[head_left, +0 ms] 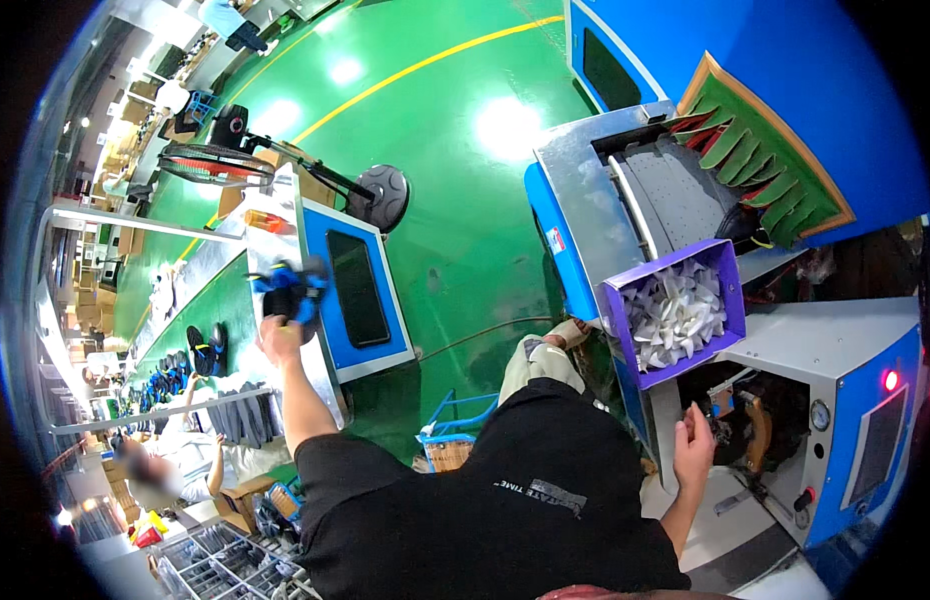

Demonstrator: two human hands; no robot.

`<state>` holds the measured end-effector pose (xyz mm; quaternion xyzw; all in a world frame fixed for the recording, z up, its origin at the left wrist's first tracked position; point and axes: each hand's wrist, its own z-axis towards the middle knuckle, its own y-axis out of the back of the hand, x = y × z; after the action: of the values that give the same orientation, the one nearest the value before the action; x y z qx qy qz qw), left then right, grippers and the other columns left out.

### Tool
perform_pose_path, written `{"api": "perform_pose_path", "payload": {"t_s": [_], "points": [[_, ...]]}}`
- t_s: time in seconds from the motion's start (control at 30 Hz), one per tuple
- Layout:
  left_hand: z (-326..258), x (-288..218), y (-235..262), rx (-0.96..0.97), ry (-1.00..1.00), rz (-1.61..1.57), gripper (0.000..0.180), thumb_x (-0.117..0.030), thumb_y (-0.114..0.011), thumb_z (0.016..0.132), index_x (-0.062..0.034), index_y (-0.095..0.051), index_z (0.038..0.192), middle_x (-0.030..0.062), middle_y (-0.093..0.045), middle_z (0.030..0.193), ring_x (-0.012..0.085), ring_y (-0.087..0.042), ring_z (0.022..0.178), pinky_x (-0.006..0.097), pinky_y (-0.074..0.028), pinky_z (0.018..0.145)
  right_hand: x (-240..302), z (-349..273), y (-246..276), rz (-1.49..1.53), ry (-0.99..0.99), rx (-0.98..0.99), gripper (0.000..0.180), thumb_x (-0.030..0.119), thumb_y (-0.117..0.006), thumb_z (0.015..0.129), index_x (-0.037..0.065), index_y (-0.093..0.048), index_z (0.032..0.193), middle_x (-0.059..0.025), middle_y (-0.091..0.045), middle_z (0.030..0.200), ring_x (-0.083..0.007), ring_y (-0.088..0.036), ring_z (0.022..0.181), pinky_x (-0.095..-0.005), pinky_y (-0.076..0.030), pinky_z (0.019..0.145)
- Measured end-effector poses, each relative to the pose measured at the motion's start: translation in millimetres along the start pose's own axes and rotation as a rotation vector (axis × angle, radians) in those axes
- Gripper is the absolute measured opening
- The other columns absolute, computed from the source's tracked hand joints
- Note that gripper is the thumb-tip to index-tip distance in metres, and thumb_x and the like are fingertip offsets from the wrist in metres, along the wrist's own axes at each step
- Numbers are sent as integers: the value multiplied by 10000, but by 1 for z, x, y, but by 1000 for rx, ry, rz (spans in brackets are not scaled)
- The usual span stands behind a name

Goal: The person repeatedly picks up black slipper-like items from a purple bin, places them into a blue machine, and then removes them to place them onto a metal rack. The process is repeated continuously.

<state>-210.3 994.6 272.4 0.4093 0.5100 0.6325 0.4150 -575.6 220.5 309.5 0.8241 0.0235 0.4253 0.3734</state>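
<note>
My left hand [280,342] is stretched out to the left with its fingers closed on a dark shoe with blue parts [293,288]. The shoe is over the end of a long bench [247,318], slightly blurred, and a second shoe may be with it. My right hand [693,445] is raised beside the opening of a blue and grey machine [825,345]. Its fingers are extended and it holds nothing that I can see. Just beyond that hand stands a purple box [675,378] full of white curved pieces [675,310].
Several shoes [170,378] stand along the bench, where a co-worker [190,460] is at work. A fan [217,165] stands at the far left. Green and red insole-shaped pieces [750,165] lie by another machine [575,190]. A blue-framed stool [450,430] stands near my legs.
</note>
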Motion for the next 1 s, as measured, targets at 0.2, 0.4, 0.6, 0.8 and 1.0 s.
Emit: {"api": "perform_pose_path", "payload": {"t_s": [0.2,0.4,0.6,0.8,1.0], "points": [[24,-128,-61,-95,-4,-219,366,-321,-543,984,13,-673,1058,225,-693,1137,429,-669,939,525,-530,860,50,17,52,-206,448,-486,361,39,-620,976,-50,-623,1326,-201,-662,1318,-324,-658,1190,-402,-507,1014],[-83,-544,-117,478,-893,-699,397,-294,-718,919,3,-684,1180,204,-717,1145,355,-706,1014,444,-543,916,57,44,162,-587,449,-1382,447,10,-547,1008,-57,-481,1444,-243,-523,1482,-391,-509,1366,-480,-390,1148],[-201,-902,-109,1099,-1012,-940,797,-392,-808,837,77,-511,1410,210,-709,1192,268,-678,1094,353,-509,980,-2,76,177,-1134,281,-1449,490,321,-308,1095,-11,-546,1365,-236,-561,1430,-376,-524,1336,-513,-357,1111],[-282,-1020,-89,1266,-1005,-866,723,-231,-913,651,62,-616,1241,174,-729,1090,291,-709,989,413,-551,863,-15,86,169,-1210,264,-1543,525,379,-225,1106,18,-506,1361,-226,-582,1381,-371,-537,1306,-530,-353,1108],[-203,-1010,-73,1770,-597,-1139,426,-238,-761,866,28,-647,1179,117,-720,1071,220,-729,899,345,-597,780,-20,88,168,-1235,249,-1531,541,381,-202,1099,25,-493,1383,-228,-559,1404,-365,-521,1317,-519,-342,1126]]}}
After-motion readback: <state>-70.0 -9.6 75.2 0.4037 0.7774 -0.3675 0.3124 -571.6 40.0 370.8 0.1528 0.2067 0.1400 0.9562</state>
